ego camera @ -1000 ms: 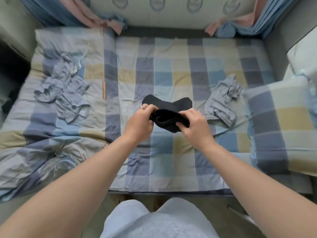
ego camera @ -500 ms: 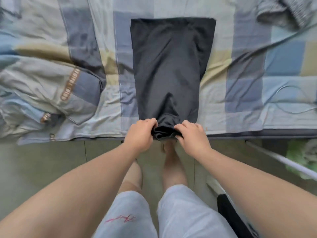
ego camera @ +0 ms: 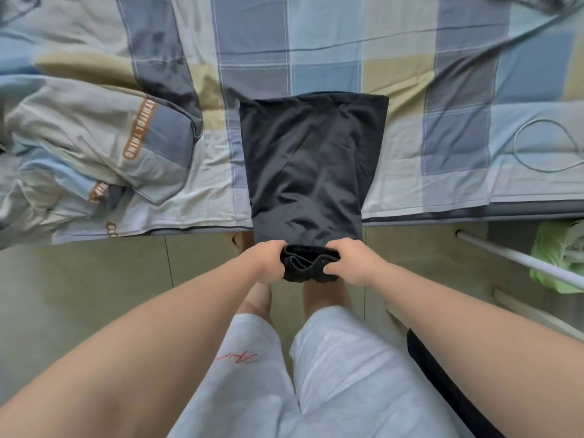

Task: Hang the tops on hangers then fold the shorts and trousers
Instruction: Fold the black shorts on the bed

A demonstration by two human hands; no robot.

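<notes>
Gripping the bunched waistband, left hand (ego camera: 268, 260) and right hand (ego camera: 350, 263) hold black shorts (ego camera: 311, 159) spread on a checked bedsheet (ego camera: 347, 67), waistband hanging past the near edge above beige floor tiles (ego camera: 94, 279).

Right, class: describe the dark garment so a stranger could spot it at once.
Find the checked bed sheet. Across its near edge lies a black garment, waistband gripped by the left hand and right hand. It alone is plain black among pale checks.

Both bare arms reached forward, converging; the left hand (ego camera: 267, 260) and right hand (ego camera: 354, 262), knuckles up and fingers curled, each gripped the bunched end of the black shorts (ego camera: 309, 159).
</notes>
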